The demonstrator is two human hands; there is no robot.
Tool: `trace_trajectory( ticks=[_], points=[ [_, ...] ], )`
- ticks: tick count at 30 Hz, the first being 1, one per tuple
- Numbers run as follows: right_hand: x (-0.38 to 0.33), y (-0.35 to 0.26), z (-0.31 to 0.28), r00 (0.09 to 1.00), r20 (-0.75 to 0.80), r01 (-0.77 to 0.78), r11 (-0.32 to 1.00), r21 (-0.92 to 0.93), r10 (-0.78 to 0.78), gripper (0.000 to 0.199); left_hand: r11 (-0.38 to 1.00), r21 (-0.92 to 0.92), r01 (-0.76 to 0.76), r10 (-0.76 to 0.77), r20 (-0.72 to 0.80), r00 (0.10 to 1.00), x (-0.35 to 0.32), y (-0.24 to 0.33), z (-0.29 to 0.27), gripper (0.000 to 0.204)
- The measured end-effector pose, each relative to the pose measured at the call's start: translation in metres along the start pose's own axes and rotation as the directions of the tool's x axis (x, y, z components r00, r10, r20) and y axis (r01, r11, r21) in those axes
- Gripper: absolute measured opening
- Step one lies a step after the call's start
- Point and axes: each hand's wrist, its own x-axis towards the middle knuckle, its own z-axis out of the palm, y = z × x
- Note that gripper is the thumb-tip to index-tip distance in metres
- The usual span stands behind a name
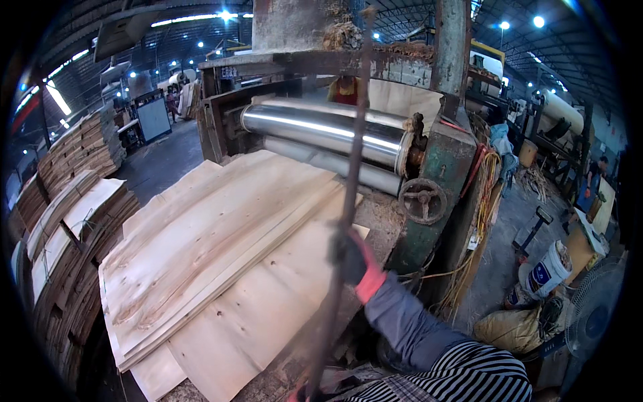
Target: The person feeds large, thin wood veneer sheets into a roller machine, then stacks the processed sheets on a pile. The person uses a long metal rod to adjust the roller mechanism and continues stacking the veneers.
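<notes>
A long, thin dark pole [355,151] stands tilted across the middle of the view, smeared by motion. My right hand [347,258], in a dark glove with a pinkish-red cuff, is closed around it near mid-length. My left hand [300,392] barely shows at the lower edge beside the pole's bottom end; its fingers cannot be made out. To the left of the pole lies a fanned stack of pale wood veneer sheets [201,241], reaching up to the machine. Behind them are the machine's shiny metal roller [321,130] and a duller lower roller [335,165].
A rusty handwheel [422,201] sits on the green machine frame [445,157]. Yellow cables [485,194] hang beside it. More veneer stacks [74,234] stand at left. At right are a white bucket [548,269], a fan [593,318] and a person [593,181]; another person [343,90] is behind the rollers.
</notes>
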Motion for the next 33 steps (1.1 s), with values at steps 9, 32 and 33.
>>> trace_trajectory(
  ticks=[9, 32, 33],
  points=[
    [-0.01, 0.08, 0.042, 0.985, -0.055, -0.162, 0.987, -0.001, 0.162, 0.024, 0.938, 0.334, -0.093, 0.088, 0.028, 0.996, 0.022, 0.032, -0.033, 0.03],
    [0.199, -0.003, 0.0, 0.992, 0.055, 0.12, 0.987, -0.107, -0.115, 0.03, 0.856, 0.482, -0.185, 0.196, 0.028, 0.98, 0.13, 0.081, 0.003, 0.049],
    [0.201, -0.004, 0.004, 0.988, 0.117, 0.117, 0.984, -0.136, -0.102, 0.029, 0.819, 0.51, -0.261, 0.288, 0.028, 0.957, 0.14, 0.078, 0.002, 0.045]
  ],
)
